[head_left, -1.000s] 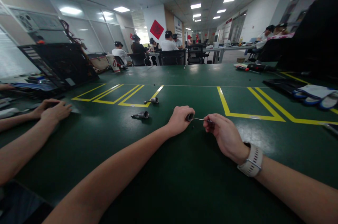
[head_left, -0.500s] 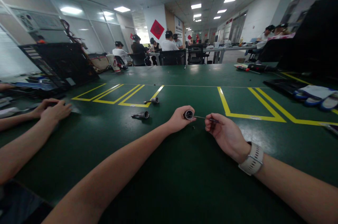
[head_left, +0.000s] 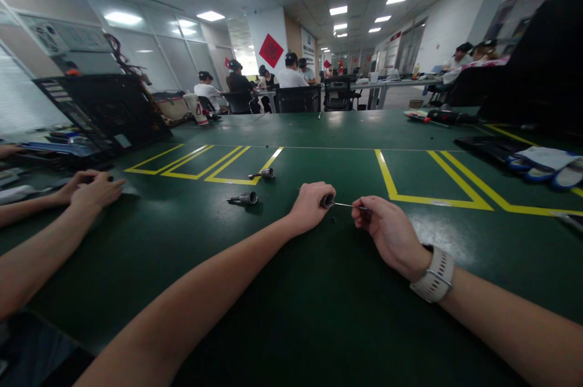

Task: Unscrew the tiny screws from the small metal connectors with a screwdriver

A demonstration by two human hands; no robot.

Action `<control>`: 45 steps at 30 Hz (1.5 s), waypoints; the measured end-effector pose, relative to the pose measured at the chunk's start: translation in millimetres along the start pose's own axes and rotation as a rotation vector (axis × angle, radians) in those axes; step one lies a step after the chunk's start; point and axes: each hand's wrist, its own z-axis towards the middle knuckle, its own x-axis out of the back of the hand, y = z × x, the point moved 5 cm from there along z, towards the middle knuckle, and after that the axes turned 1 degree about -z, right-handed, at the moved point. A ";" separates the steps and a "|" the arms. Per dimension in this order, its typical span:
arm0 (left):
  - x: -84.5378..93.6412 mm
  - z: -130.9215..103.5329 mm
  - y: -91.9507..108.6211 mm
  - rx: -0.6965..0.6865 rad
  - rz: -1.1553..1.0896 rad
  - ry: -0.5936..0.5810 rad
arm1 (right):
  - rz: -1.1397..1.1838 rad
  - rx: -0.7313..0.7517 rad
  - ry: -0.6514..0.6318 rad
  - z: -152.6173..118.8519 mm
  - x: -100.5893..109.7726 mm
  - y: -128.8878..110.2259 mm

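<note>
Low over the green table (head_left: 291, 290), my left hand (head_left: 308, 208) is closed around a metal socket (head_left: 327, 201), its hollow end facing right. My right hand (head_left: 382, 226) pinches a thin metal rod-like tool (head_left: 343, 205). The rod's tip reaches the socket's opening; how far inside it goes is hidden. Just below the socket lies a tiny dark piece (head_left: 334, 220), too small to name. Left of my left hand, two similar sockets with narrow shanks rest on their sides, the nearer socket (head_left: 248, 198) and the farther socket (head_left: 268, 174).
Another person's hands (head_left: 93, 189) are at work on the left. Yellow tape outlines (head_left: 437, 202) mark the table. Gloves (head_left: 546, 165) lie at the right, with a red-handled tool (head_left: 419, 118) farther back. A dark panel (head_left: 104, 107) stands at the back left.
My left hand has rolled slightly, and the socket's mouth has turned a little downward and right. The right hand has shifted slightly left with its thin tool.
</note>
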 end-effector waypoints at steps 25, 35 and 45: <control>-0.3 0.4 -1.1 -0.036 -0.139 0.009 | -0.016 0.092 0.037 -2.0 0.9 -4.1; -0.2 1.3 -3.9 0.028 -0.299 -0.008 | 0.097 -0.068 -0.004 1.4 1.3 -0.6; -1.0 1.2 -3.9 -0.002 -0.308 0.036 | 0.102 -0.023 0.003 0.6 0.6 -0.8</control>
